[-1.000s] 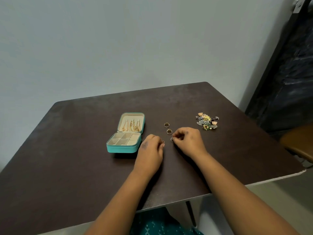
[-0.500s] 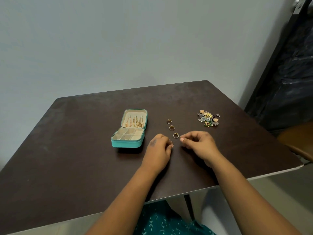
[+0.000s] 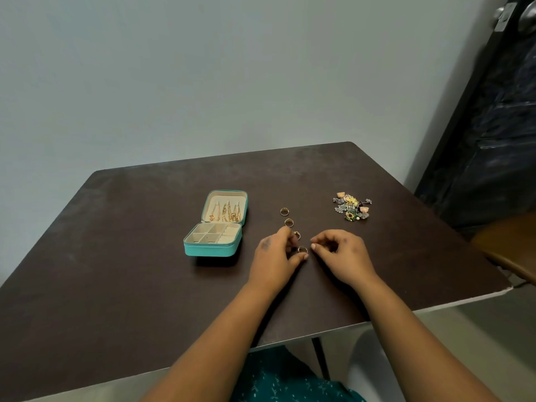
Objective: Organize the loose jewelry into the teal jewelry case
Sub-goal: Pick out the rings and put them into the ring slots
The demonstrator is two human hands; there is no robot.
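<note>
Closest to the camera, two bare forearms are reaching up over the near edge of a dark brown table [image 3: 116, 285], with a bit of teal patterned fabric [image 3: 290, 384] peeking out underneath.

The left hand [image 3: 272, 259] is resting knuckles-up on the tabletop, fingers curled, and its thumb and fingertips are sitting right around a small gold ring [image 3: 302, 250]. It looks like it's pinching or at least touching it, but the ring is tiny, so I honestly can't tell how firm that contact is. The right hand [image 3: 339, 253] is lying just across from it, fingers loosely curled with thumb and forefinger tips close together near the ring. They don't seem to be holding anything.

Past that ring, three more rings are lining up in a rough row going away from the hands: one [image 3: 296, 235] just beside the left fingertips, then one [image 3: 289, 222], then the farthest [image 3: 284, 211].

Left of that row, the teal jewelry case [image 3: 213, 248] is sitting open on the table. Its cream compartments are looking bare from here, and gold chains [image 3: 226, 213] are hanging in the upright lid.

Off to the right, well apart from the case, a little heap of colourful earrings and charms [image 3: 351, 206] is lying on the table. Behind everything there's a plain grey wall [image 3: 203, 82] and a dark door [image 3: 499, 126] on the right.
</note>
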